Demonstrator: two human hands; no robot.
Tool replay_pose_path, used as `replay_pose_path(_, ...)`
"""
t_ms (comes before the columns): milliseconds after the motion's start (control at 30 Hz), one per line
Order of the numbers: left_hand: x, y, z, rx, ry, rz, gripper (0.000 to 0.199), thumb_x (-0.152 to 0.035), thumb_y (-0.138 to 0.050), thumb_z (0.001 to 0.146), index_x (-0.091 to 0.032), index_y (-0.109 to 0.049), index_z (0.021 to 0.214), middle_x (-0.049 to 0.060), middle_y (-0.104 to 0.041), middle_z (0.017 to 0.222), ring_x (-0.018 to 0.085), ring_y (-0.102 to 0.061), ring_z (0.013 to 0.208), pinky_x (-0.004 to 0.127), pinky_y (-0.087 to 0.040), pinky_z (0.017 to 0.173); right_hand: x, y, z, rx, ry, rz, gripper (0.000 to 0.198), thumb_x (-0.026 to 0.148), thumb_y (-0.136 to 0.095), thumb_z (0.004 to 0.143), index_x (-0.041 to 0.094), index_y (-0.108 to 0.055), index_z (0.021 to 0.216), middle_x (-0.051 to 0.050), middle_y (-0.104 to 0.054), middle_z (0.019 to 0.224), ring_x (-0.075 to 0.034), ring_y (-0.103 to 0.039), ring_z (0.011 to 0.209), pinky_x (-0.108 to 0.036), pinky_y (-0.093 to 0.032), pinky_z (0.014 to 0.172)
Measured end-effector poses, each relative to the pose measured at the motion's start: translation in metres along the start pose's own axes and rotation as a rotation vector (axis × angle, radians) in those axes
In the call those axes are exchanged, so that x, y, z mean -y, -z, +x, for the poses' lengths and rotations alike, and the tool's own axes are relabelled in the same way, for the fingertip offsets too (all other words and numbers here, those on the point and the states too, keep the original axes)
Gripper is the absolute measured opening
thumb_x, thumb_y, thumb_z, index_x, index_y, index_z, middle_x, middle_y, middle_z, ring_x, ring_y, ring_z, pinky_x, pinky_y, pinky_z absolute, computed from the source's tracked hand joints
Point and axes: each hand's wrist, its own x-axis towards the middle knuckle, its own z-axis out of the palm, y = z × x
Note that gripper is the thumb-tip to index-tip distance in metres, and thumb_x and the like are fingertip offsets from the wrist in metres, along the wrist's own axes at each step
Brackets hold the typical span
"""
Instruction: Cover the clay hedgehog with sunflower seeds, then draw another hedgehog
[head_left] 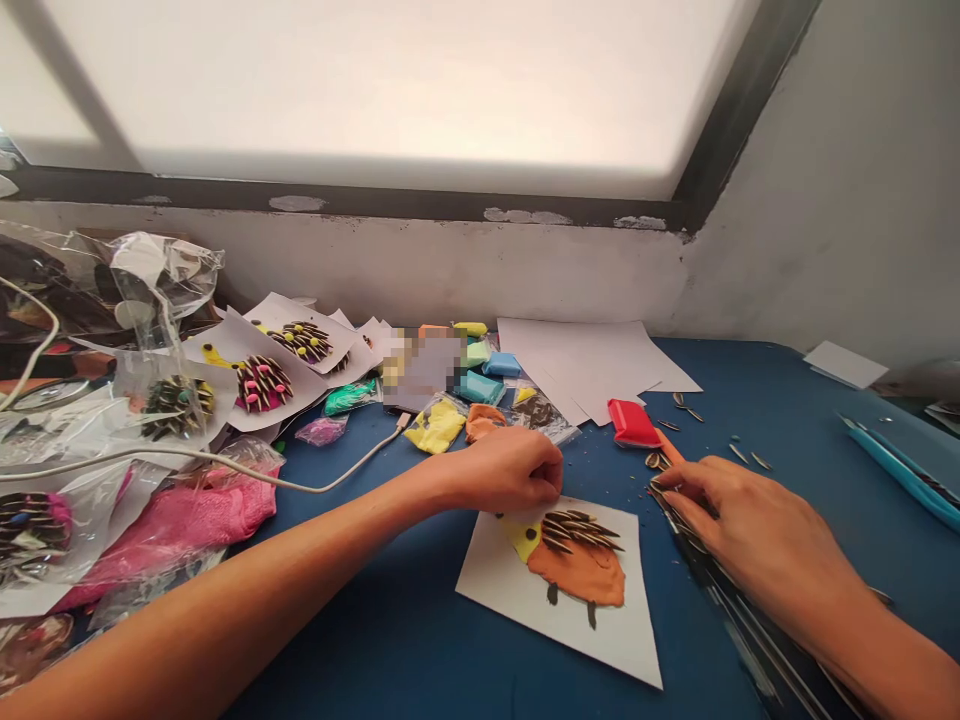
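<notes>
A white card [487,580] lies on the blue table, bearing a hedgehog figure of orange clay [581,572] with a yellow clay face [526,538]. Sunflower seeds [577,530] stick out as spines along its upper part. My left hand [517,468] is curled closed at the card's top edge, its fingertips hidden. To the right, my right hand [757,520] is over a dark, shiny plastic packet [724,590]. Thumb and fingers are pinched together near some seeds at its mouth; whatever is between them cannot be made out.
A red clay packet [632,423] and loose seeds lie beyond my right hand. White sheets [577,350] and coloured clay packets [480,388] are at the back. Finished hedgehog cards [262,385], pink clay [195,505] and a white cable [322,488] crowd the left. A blue tool [892,465] lies far right.
</notes>
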Motion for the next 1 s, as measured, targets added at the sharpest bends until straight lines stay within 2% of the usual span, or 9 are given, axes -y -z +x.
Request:
replay_pose_path(167,0.000,-0.003,0.001,-0.032,0.009,-0.017,0.011,-0.019,-0.059,0.080,-0.017,-0.070,0.079,0.001,-0.071,0.079,0.014,-0.058,0.071,0.025,-0.036,0.060,0.004,0.001,0.001,0.011,0.044,0.034,0.027,0.040,-0.050,0.085,0.026,-0.072,0.079,-0.004,-0.070,0.077,-0.019,-0.064,0.062,-0.028,-0.040,0.048)
replay_pose_path(300,-0.001,-0.003,0.001,-0.045,0.033,-0.036,0.011,-0.019,-0.060,0.080,-0.017,-0.071,0.079,0.001,-0.071,0.078,0.015,-0.060,0.074,0.025,-0.037,0.061,0.006,0.002,0.001,-0.015,0.037,0.060,0.022,0.042,-0.049,0.081,0.026,-0.061,0.072,-0.004,-0.067,0.073,-0.020,-0.063,0.062,-0.029,-0.040,0.049)
replay_pose_path(400,0.002,-0.005,0.002,-0.055,0.011,-0.052,0.011,-0.019,-0.060,0.079,-0.018,-0.071,0.079,0.001,-0.071,0.077,0.014,-0.060,0.072,0.025,-0.037,0.061,0.007,0.006,-0.001,-0.050,0.023,0.071,0.022,0.041,-0.046,0.083,0.026,-0.056,0.071,-0.004,-0.066,0.066,-0.020,-0.062,0.058,-0.029,-0.039,0.048)
replay_pose_path(500,0.004,-0.008,0.004,-0.080,0.001,-0.052,0.010,-0.019,-0.060,0.080,-0.018,-0.070,0.078,0.001,-0.071,0.076,0.014,-0.059,0.071,0.026,-0.036,0.061,0.009,0.014,-0.004,-0.077,0.010,0.093,0.026,0.046,-0.047,0.087,0.027,-0.060,0.077,-0.003,-0.067,0.065,-0.019,-0.062,0.052,-0.028,-0.039,0.045)
replay_pose_path(633,0.003,-0.007,0.004,-0.074,0.008,-0.059,0.009,-0.020,-0.061,0.081,-0.018,-0.070,0.079,0.001,-0.071,0.078,0.014,-0.061,0.072,0.026,-0.035,0.061,0.014,0.020,-0.008,-0.061,-0.011,0.165,0.029,0.051,-0.051,0.086,0.028,-0.067,0.082,-0.005,-0.072,0.072,-0.021,-0.066,0.054,-0.028,-0.043,0.044)
replay_pose_path(867,0.002,-0.005,0.004,-0.043,0.007,-0.047,0.008,-0.020,-0.061,0.082,-0.018,-0.068,0.080,0.000,-0.071,0.079,0.013,-0.059,0.072,0.026,-0.033,0.060,0.011,0.017,-0.006,-0.043,-0.073,0.175,0.036,0.055,-0.049,0.082,0.028,-0.072,0.075,-0.009,-0.072,0.069,-0.023,-0.066,0.052,-0.031,-0.044,0.042)
replay_pose_path(1000,0.007,-0.006,0.004,-0.050,-0.034,-0.075,0.009,-0.020,-0.060,0.081,-0.019,-0.068,0.083,-0.001,-0.070,0.080,0.012,-0.058,0.072,0.025,-0.035,0.061,0.010,0.016,-0.007,-0.029,-0.087,0.185,0.029,0.048,-0.053,0.080,0.030,-0.075,0.077,-0.007,-0.073,0.068,-0.023,-0.068,0.055,-0.032,-0.046,0.045)
